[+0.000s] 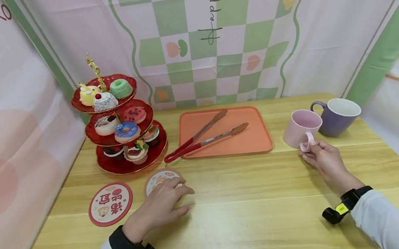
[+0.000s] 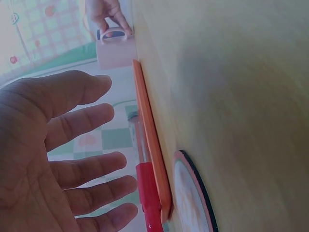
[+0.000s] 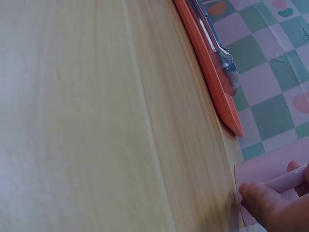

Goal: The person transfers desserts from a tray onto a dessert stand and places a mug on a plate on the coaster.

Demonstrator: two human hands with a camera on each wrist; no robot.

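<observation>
At the right of the table, my right hand [image 1: 328, 161] holds the handle of a pink mug [image 1: 297, 133], with thumb and fingers around it. The right wrist view shows the mug [image 3: 270, 162] at the lower right, fingers on its handle. My left hand [image 1: 166, 202] is held above the table with nothing in it, and its spread fingers show in the left wrist view. It partly covers a round coaster [image 1: 157, 179] in the head view. A second round coaster [image 1: 97, 206] with a red rim lies to the left of that hand.
A purple mug [image 1: 332, 122] stands just behind the pink one. Red-handled tongs [image 1: 191, 146] lie across an orange tray [image 1: 252, 142] at the back centre. A three-tier red stand [image 1: 107, 168] with several cakes and doughnuts is at the back left. Patterned cloth [image 1: 207, 71] hangs behind.
</observation>
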